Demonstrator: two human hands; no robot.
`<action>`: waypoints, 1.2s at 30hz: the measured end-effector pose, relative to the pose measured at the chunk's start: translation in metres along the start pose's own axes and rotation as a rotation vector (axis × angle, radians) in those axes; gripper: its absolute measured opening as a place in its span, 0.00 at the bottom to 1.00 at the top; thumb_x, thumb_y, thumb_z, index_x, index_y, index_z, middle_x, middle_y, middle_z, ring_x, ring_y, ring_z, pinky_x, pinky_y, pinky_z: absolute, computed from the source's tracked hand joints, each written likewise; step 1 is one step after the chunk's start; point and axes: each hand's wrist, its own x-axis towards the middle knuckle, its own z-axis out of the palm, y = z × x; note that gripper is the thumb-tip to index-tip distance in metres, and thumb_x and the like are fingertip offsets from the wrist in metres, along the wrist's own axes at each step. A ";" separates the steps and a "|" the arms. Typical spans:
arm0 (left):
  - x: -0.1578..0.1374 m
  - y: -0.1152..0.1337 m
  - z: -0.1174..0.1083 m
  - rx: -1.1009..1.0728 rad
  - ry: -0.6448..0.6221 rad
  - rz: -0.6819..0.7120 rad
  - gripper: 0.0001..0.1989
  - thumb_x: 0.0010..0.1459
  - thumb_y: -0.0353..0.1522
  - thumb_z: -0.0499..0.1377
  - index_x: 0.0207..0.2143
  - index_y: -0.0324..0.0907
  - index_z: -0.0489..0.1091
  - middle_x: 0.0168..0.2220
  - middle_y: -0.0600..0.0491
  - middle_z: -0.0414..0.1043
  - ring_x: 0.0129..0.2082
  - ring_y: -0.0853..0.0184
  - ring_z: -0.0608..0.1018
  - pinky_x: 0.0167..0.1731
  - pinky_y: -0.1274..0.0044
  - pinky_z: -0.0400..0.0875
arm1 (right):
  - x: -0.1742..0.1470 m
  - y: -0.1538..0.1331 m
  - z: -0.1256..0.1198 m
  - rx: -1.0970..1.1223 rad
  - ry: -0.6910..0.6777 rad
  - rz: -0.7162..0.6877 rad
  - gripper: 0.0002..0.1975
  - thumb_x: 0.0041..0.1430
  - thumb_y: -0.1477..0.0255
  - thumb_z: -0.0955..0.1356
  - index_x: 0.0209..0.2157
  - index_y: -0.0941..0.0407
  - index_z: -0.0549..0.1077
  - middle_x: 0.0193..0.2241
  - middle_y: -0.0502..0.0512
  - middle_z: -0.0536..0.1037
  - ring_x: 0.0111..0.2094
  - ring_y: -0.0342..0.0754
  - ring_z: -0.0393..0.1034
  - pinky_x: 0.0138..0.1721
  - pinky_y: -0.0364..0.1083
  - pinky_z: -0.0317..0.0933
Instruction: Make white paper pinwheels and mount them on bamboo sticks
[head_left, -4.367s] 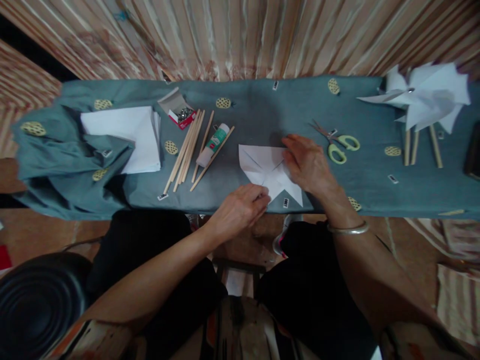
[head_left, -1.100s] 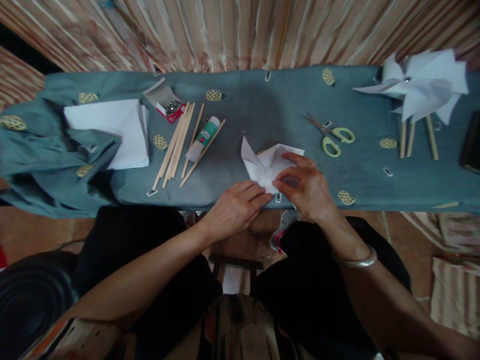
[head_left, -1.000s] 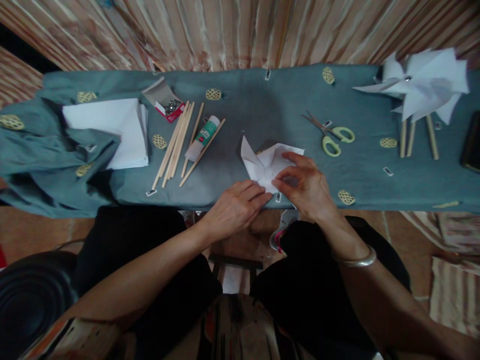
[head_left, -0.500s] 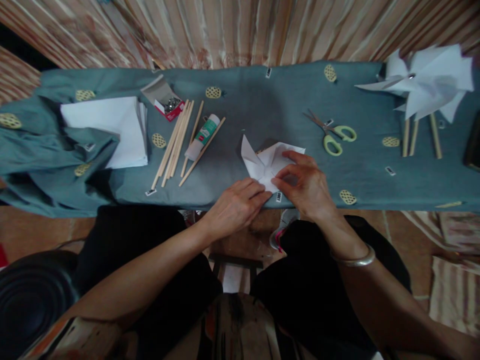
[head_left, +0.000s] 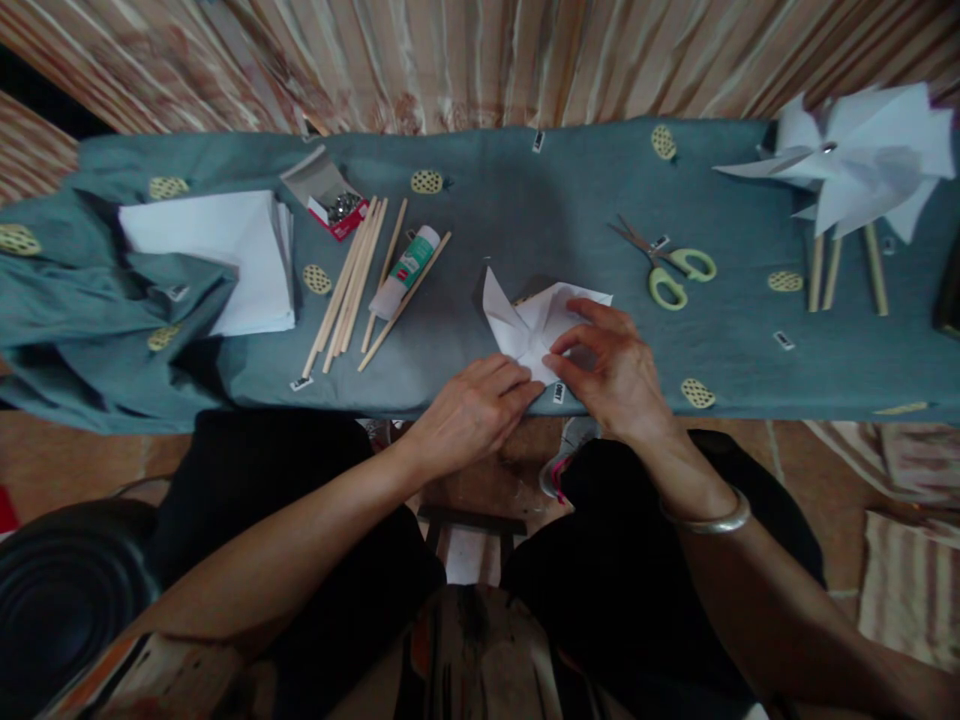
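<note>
A white paper pinwheel [head_left: 530,322] lies at the table's front edge, its pointed folds standing up and its points bent toward the middle. My left hand [head_left: 480,405] presses the near left side of the paper, fingers closed at its edge. From the right, my right hand [head_left: 611,370] pinches the paper near its centre between thumb and finger, a bangle on the wrist. The fingertips partly hide the paper's near edge. Scissors [head_left: 666,272] with green handles rest to the right, apart from both hands.
Left of the pinwheel lie a glue stick [head_left: 406,272], several wooden sticks [head_left: 346,285] and an open box of metal pins [head_left: 337,208]. A stack of white paper [head_left: 259,260] is farther left. Finished-looking paper pinwheels [head_left: 862,160] on sticks lie at right on the teal cloth [head_left: 570,200].
Almost nothing differs. Both hands keep their hold on the paper pinwheel, and the view has shifted very slightly.
</note>
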 end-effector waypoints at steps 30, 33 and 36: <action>-0.001 -0.002 0.004 0.009 0.024 -0.018 0.12 0.67 0.28 0.51 0.48 0.37 0.72 0.45 0.45 0.73 0.44 0.61 0.75 0.44 0.69 0.74 | -0.015 -0.014 0.017 -0.358 -0.065 -0.255 0.22 0.66 0.79 0.58 0.55 0.47 0.70 0.65 0.56 0.65 0.70 0.61 0.49 0.59 0.63 0.60; -0.001 -0.002 0.006 0.023 0.036 -0.001 0.12 0.68 0.28 0.51 0.48 0.36 0.72 0.48 0.44 0.73 0.46 0.60 0.75 0.44 0.68 0.74 | -0.013 -0.015 0.017 -0.375 -0.032 -0.282 0.21 0.66 0.78 0.59 0.55 0.45 0.70 0.63 0.55 0.67 0.70 0.62 0.50 0.58 0.64 0.61; 0.000 -0.002 0.006 0.058 0.011 0.010 0.11 0.67 0.28 0.52 0.46 0.36 0.72 0.45 0.44 0.74 0.44 0.59 0.74 0.43 0.68 0.74 | -0.012 -0.018 0.021 -0.395 -0.026 -0.289 0.21 0.67 0.79 0.57 0.54 0.47 0.70 0.63 0.57 0.68 0.69 0.59 0.52 0.58 0.63 0.62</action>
